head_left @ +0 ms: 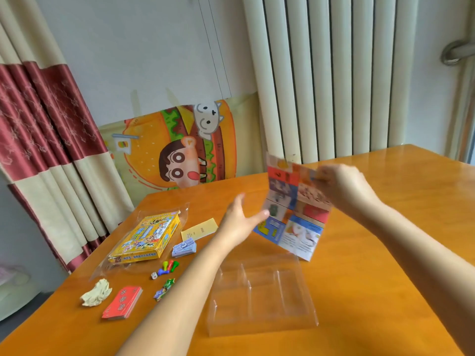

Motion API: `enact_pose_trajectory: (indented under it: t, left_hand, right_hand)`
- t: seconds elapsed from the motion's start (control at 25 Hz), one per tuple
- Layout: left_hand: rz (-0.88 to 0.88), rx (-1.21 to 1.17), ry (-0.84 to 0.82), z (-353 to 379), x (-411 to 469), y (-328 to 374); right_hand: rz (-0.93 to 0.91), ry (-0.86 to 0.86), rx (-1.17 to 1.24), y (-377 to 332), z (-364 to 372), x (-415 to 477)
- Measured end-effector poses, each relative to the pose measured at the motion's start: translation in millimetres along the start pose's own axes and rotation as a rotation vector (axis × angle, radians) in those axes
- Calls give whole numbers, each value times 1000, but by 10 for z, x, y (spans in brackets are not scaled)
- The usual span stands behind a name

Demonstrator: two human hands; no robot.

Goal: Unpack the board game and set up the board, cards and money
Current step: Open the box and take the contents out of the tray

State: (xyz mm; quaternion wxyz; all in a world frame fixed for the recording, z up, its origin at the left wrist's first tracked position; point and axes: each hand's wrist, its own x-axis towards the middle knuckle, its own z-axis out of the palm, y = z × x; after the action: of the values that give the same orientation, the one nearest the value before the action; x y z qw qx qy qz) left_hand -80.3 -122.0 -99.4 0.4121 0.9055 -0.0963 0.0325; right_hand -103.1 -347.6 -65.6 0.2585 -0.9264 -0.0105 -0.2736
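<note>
Head view: closest to the person, between the two arms, lies the clear plastic tray (pixel 262 299). Nothing shows inside it, so I think the game's bits are all out.

Left of the left arm, near the table's (pixel 385 265) close edge, are a stack of red cards (pixel 123 301), a scrunched ball of paper (pixel 96 292) and a small shiny packet (pixel 164 289). A bit farther on that side sit a white die (pixel 154 275) and some coloured pawns (pixel 168 267). Then come the pile of paper money (pixel 184 247) and the yellow game box (pixel 146 237) in its clear bag. A yellow slip (pixel 199 229) lies just left of the left hand (pixel 241 222). I think they were put on that side to keep the middle free.

The board (pixel 293 211) is up in the air between the hands, partly folded. Its low corner hangs just past the tray, and I cannot tell if it touches the table. The right hand (pixel 341 186) pinches its top part. The left hand is open with straight fingers, right beside the board's left edge. I cannot tell if the thumb touches it. I think the board is being opened out.

Right of the right hand, and past it, there is wide room on the table for the board to lie flat. The tray under the hands may get in the way. The table's far edge is close to the burger picture (pixel 177 150).
</note>
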Motion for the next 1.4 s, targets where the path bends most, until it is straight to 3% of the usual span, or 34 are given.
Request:
enact_pose_trajectory:
  t: [0.08, 0.16, 0.28, 0.36, 0.44, 0.6, 0.68, 0.84, 1.08, 1.4]
  left_hand:
    - [80, -94, 117, -173, 65, 149]
    - [229, -221, 166, -365, 88, 280]
    - [365, -271, 177, -566, 35, 461]
    - [382, -296, 193, -606, 0, 531]
    - [328, -277, 259, -634, 6, 513]
    - [275, -264, 338, -714, -55, 418]
    - [322, -217, 347, -761, -131, 409]
    - [321, -232, 279, -806, -277, 407]
    - [352, -221, 173, -694, -377, 452]
    - [316, -272, 131, -637, -402, 421]
  right_hand:
    - [-57, 85, 406, -189, -315, -17]
    - [-57, -22, 758, -320, -539, -51]
    - [43, -32, 981, -335, -555, -15]
    - [143, 99, 840, -324, -406, 35]
    - [57, 109, 501, -333, -228, 27]
    - [-177, -475, 428, -510, 6, -173]
    - [-166, -549, 465, -576, 120, -235]
    - [-78, -405, 633, -718, 181, -321]
    - [-251, -448, 730, -815, 200, -448]
    - [39, 81, 677, -564, 65, -371]
